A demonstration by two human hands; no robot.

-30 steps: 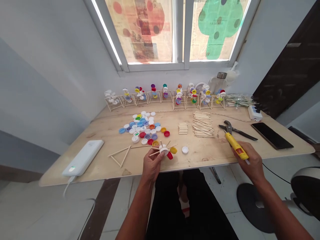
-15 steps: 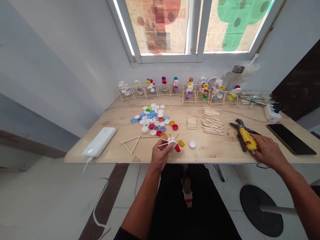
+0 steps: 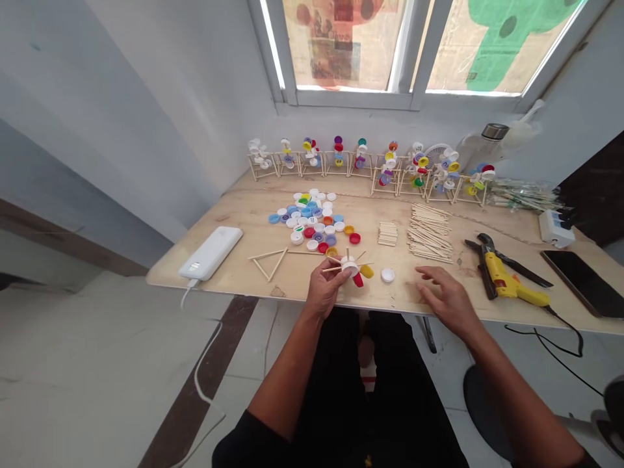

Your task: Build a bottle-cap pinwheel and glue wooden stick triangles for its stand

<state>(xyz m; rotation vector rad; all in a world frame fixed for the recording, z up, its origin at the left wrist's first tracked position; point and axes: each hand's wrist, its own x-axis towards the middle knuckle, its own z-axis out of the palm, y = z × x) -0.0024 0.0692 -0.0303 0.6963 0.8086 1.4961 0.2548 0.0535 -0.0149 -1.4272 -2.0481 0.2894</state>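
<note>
My left hand (image 3: pixel 325 286) is closed around a small wheel (image 3: pixel 350 265) made of a white bottle cap with wooden sticks poking out, a red and a yellow cap on two of them. It holds the wheel just above the table's near edge. My right hand (image 3: pixel 446 296) hovers over the table with fingers spread and nothing in it, a little right of a loose white cap (image 3: pixel 388 275). The yellow glue gun (image 3: pixel 511 286) lies on the table to the right of that hand, its cord trailing off the edge.
A pile of coloured bottle caps (image 3: pixel 314 221), a stick triangle (image 3: pixel 270 263), short sticks (image 3: pixel 387 234), long sticks (image 3: pixel 429 233), pliers (image 3: pixel 487 257), a phone (image 3: pixel 587 283), a white power bank (image 3: pixel 211 252) and a power strip (image 3: pixel 556 227) lie on the table (image 3: pixel 234 276). Finished cap-and-stick models (image 3: pixel 361 166) line the back edge.
My right hand set the glue gun down beside the pliers, let go, and moved left towards the white cap. The left hand kept holding the wheel. The view shifted left.
</note>
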